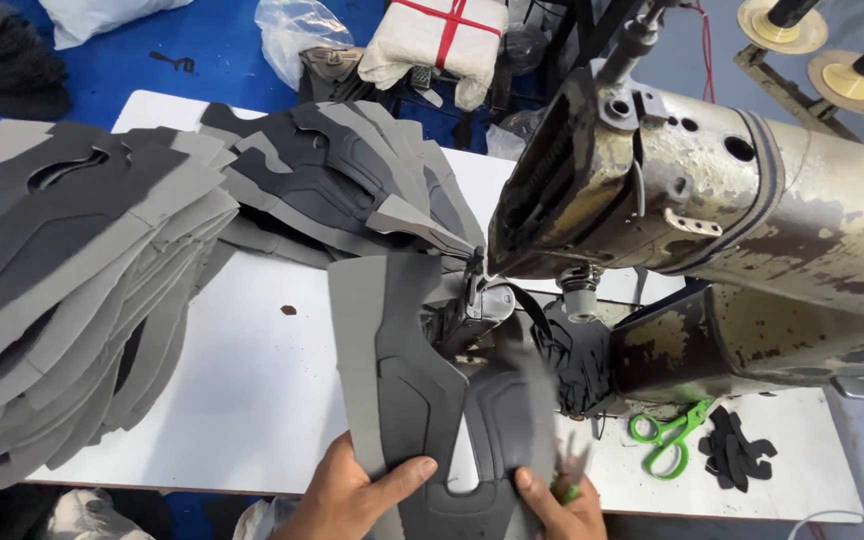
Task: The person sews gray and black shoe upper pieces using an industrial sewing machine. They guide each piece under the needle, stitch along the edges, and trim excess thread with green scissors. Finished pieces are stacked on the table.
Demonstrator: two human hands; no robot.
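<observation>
Left hand (352, 490) pinching the near edge of the grey shoe piece (402, 370), thumb on top. Long axis running straight away from the fingers toward the sewing machine (672, 200). Right hand (562, 505) gripping the same piece's right lobe, fingers curled, nearer the needle.

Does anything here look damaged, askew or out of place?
The sewing machine is badly worn: paint flaked and stained across its head. A small dark scrap lies loose on the white table. The left hand and right hand hold a grey piece flat, which looks orderly.
</observation>
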